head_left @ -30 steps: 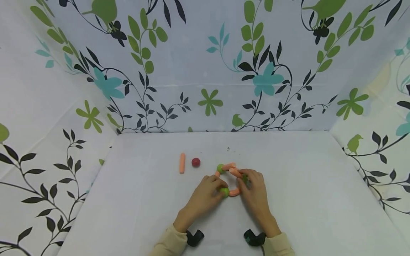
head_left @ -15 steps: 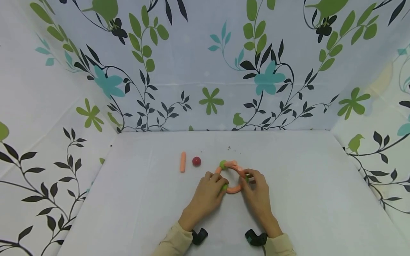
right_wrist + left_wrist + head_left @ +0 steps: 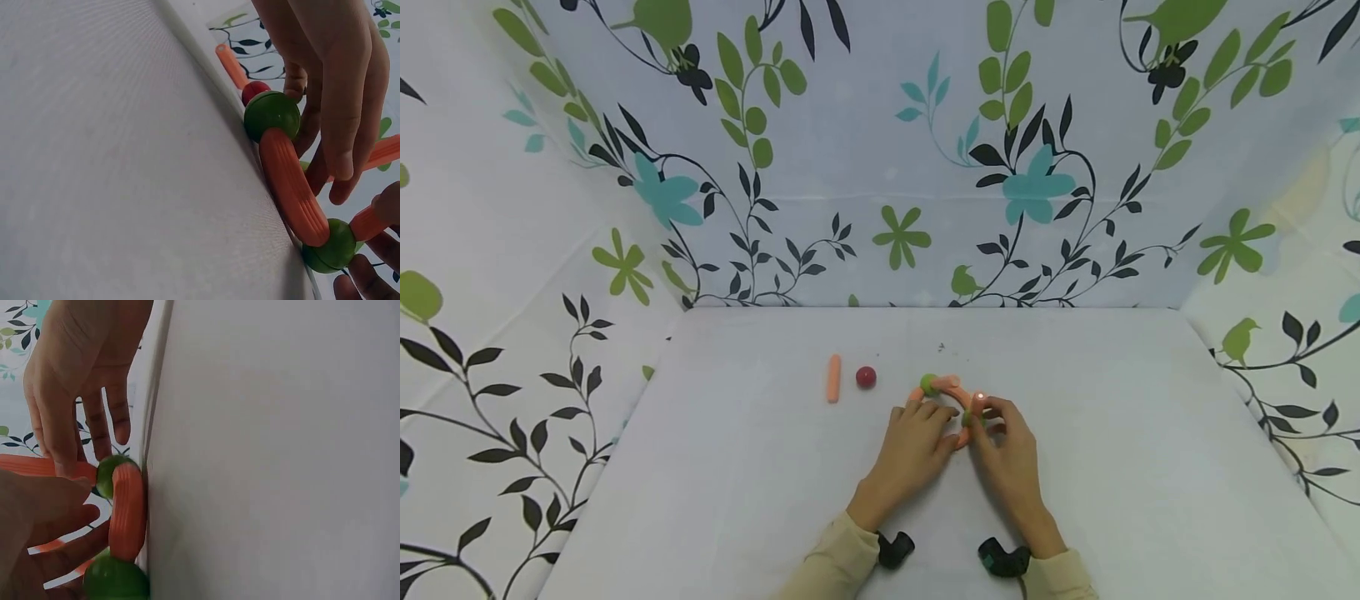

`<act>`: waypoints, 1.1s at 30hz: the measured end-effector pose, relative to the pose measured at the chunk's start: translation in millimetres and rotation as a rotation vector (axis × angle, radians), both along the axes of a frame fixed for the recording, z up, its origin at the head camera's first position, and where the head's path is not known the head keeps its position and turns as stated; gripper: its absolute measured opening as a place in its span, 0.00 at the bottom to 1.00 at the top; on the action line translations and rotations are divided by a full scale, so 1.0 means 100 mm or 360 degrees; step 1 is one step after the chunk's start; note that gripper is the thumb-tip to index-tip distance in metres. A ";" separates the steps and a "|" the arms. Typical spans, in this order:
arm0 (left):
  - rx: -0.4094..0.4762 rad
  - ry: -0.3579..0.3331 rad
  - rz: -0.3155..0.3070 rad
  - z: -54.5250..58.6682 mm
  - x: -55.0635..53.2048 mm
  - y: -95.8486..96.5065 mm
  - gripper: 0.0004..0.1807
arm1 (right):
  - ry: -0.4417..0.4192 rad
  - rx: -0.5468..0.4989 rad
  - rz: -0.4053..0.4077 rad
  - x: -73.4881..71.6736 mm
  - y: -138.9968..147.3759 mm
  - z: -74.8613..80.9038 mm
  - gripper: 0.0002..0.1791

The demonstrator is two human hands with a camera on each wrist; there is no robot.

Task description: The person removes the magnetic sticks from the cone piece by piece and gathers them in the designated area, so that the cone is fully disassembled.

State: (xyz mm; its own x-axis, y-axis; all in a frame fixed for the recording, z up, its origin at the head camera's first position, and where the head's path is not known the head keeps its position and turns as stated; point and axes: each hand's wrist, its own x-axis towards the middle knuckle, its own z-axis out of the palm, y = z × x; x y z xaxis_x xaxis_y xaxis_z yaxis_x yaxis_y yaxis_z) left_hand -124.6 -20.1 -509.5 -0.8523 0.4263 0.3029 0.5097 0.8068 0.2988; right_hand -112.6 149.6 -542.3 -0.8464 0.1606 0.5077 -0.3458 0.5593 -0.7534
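Observation:
A ring of curved orange toy sticks (image 3: 958, 396) and green balls (image 3: 929, 384) lies on the white table. My right hand (image 3: 1011, 446) pinches an orange stick (image 3: 50, 465) that stands up from the green ball (image 3: 334, 245) on the ring's right side. My left hand (image 3: 916, 437) reaches over the ring's left side with fairly straight fingers; one fingertip is near the right green ball. In the right wrist view, a curved orange stick (image 3: 292, 187) joins that ball to another green ball (image 3: 272, 115) beside my left hand. From above, the left hand hides this second ball.
A straight orange stick (image 3: 833, 378) and a red ball (image 3: 866, 377) lie on the white table (image 3: 760, 467), left of the ring. A patterned cloth (image 3: 850, 167) with leaves and flowers hangs behind and at both sides. Black wrist cameras (image 3: 895, 550) sit at the sleeves.
My left hand has moved right over the ring, from the lower-left green ball towards the right one. The orange stick in my right hand has tilted upright, and the ring has shifted slightly.

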 end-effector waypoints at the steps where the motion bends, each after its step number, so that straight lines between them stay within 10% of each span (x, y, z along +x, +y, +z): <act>1: -0.0008 0.0009 0.0004 -0.01 -0.01 0.02 0.17 | -0.0009 -0.0012 -0.0002 0.00 0.00 0.00 0.16; 33: 0.0073 0.0041 0.0104 -0.09 0.00 0.12 0.16 | -0.0152 -0.0225 0.0080 0.07 0.04 0.03 0.06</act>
State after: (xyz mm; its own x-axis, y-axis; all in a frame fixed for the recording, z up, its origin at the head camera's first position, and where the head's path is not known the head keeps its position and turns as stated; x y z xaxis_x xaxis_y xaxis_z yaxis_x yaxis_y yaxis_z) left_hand -124.8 -7.7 -518.4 -0.8695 0.3553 0.3431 0.4646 0.8243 0.3236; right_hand -106.0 154.0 -539.8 -0.8984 0.1810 0.4001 -0.2939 0.4291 -0.8541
